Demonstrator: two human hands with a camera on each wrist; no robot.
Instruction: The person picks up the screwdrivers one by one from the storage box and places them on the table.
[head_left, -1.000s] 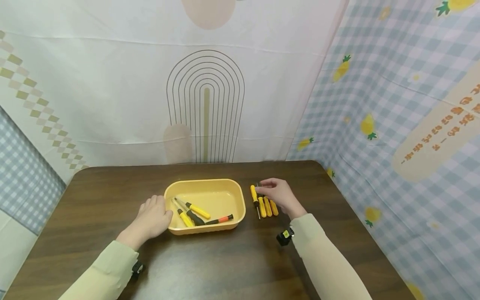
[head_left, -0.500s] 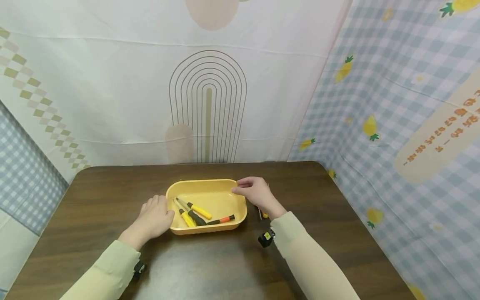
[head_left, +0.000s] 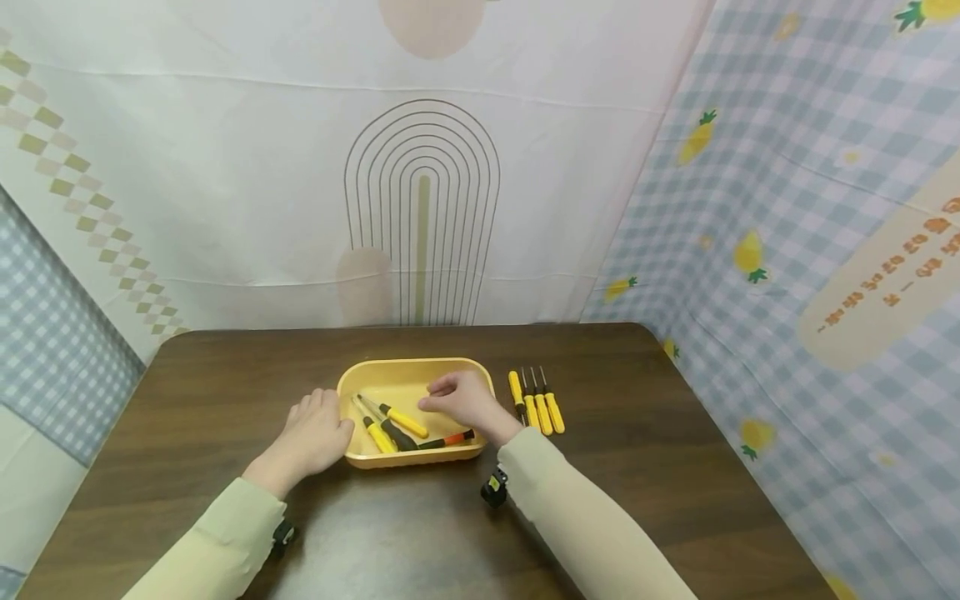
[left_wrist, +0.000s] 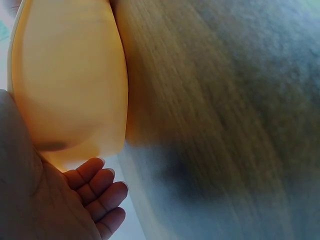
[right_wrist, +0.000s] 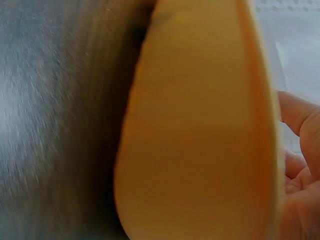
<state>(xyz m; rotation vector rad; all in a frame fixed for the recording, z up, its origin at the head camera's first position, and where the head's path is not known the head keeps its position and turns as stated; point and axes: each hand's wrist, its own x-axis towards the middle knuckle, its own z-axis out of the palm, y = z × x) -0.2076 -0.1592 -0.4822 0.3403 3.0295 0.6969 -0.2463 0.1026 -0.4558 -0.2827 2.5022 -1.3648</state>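
A yellow plastic tray (head_left: 411, 364) sits on the table, seen in the head view. My left hand (head_left: 311, 433) holds its left end, thumb at the rim and fingers (left_wrist: 107, 195) by the outer wall. Over the right half of the tray, my right hand (head_left: 467, 403) hovers with loosely bent fingers and nothing visible in them. Inside lie two yellow-handled screwdrivers (head_left: 405, 421), a black-handled screwdriver (head_left: 399, 436) and a red-and-black screwdriver (head_left: 453, 438). In the right wrist view the tray wall (right_wrist: 195, 125) partly hides the right hand's fingers.
Right of the tray, several yellow-handled screwdrivers (head_left: 542, 412) lie side by side on the dark wooden table (head_left: 420, 533). Printed cloth (head_left: 247, 192) hangs behind the table and along its sides.
My right hand has moved left from the row of screwdrivers, over the tray's right rim, to above its inside. The row is uncovered again. The left hand stays at the tray.
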